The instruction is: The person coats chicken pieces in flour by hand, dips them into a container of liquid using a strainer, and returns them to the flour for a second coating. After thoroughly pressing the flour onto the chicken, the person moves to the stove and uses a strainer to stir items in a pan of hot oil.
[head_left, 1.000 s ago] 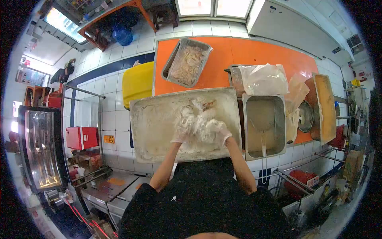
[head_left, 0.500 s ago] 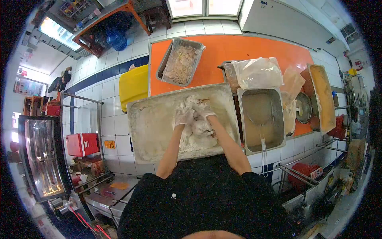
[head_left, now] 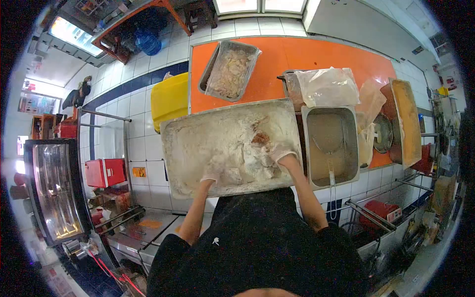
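Your left hand [head_left: 211, 170] is low in the flour near the tray's close edge, while your right hand [head_left: 282, 152] is beside the floured pieces [head_left: 258, 162]. Haze and flour hide both sets of fingers, so how far they are open, or whether either grips anything, you cannot tell. These pieces lie in the right half of the tray [head_left: 166, 158], with a brown, barely coated patch [head_left: 261, 138] above them. They look soft and fairly light, probably slick under the powder; cupping them from beneath would likely spare the coating better than pinching.
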`<state>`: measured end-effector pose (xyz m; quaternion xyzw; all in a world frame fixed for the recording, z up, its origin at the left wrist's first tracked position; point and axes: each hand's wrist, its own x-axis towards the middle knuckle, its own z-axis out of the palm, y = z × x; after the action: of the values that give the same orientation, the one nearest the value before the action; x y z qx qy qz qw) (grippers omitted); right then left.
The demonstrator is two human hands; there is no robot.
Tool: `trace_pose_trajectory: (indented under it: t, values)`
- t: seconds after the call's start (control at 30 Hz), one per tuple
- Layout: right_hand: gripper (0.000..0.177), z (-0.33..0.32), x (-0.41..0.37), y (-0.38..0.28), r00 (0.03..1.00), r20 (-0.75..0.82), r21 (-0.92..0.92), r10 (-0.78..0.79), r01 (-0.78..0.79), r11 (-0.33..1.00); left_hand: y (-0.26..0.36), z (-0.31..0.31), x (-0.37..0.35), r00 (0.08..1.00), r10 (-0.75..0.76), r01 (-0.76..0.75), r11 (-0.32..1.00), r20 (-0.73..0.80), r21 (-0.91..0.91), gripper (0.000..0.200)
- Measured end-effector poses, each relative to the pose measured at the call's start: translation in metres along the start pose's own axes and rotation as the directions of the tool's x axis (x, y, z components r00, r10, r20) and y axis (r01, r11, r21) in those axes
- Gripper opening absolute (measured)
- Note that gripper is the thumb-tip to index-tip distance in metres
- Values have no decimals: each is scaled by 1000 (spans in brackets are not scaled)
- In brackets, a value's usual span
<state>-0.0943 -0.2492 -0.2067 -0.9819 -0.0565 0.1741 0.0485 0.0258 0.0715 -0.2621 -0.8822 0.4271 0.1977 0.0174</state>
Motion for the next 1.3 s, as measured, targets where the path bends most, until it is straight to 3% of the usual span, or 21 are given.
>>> trace_pose_trajectory:
  t: [0.07,0.1,0.13,0.27,0.33,0.37,0.43,0.47,0.5,0.57,0.6,0.63,0.7,0.77,0.83,1.0,1.17,1.2,1.23,1.27,1.3]
  values:
    - [36,48,21,-5,995,-102,647,21,51,761,40,-39,6,991,83,-87,996,-103,-31,51]
    - [44,59,28,-9,989,-137,866,49,96,491,65,-92,12,990,-88,128,874,108,-470,51]
    - [53,-23,19,-19,992,107,787,-66,-44,615,77,-121,14,923,-140,375,542,359,-752,52]
    - [50,-65,10,-38,981,180,804,70,-187,564,46,-48,48,997,5,45,793,81,-608,49]
    - [46,-66,5,-42,933,307,922,190,-242,-303,42,-31,65,979,-189,105,161,74,-981,50]
    - [46,-72,3,-46,931,315,918,186,-249,-308,40,-40,64,978,-190,114,159,83,-981,50]
    - [47,-80,-4,-53,935,229,864,271,-66,-500,39,-60,53,971,40,-146,878,-235,-456,41]
    - [39,-79,-8,-44,938,309,839,159,-190,-509,38,-70,46,972,38,-143,877,-232,-458,41]
    - [39,-74,-8,-36,938,309,839,157,-191,-510,36,-82,39,965,48,-172,859,-258,-483,39]
    - [31,-86,-4,-29,848,-207,933,487,22,359,30,-87,30,957,63,-205,840,-285,-503,36]
    - [42,-107,-5,-28,763,91,820,640,-422,387,26,-85,27,976,-192,-17,386,-98,-922,33]
    - [42,-102,4,-23,758,88,823,646,-421,382,22,-83,24,937,-286,134,-238,202,-962,31]
    - [54,-57,28,-15,879,153,590,452,-448,672,25,-85,24,925,-304,219,-58,226,-974,35]
    - [60,-3,55,-35,793,88,672,603,-494,552,57,-104,26,977,-200,-22,255,-75,-967,43]
    - [60,-25,67,-65,881,-220,741,420,-129,659,90,-137,45,964,-264,65,316,-22,-946,46]
    - [61,-31,64,-46,886,-47,972,461,-67,226,57,-82,83,977,-175,-3,560,-122,-828,50]
    - [61,-116,-2,-26,832,300,942,466,-335,-9,41,-125,31,969,-247,191,664,30,-723,48]
    - [61,-142,-9,-22,865,340,776,368,-479,410,24,-110,27,968,-248,191,663,28,-724,48]
    - [61,-156,-12,-20,863,414,453,290,-472,756,4,-82,22,991,-106,61,900,-81,-433,46]
    - [57,-104,-15,-14,954,226,597,197,-296,746,-6,-66,19,989,70,-79,994,-133,-69,44]
    - [54,-92,-18,-22,987,131,700,95,-160,696,9,-72,15,988,73,-83,994,-139,-66,44]
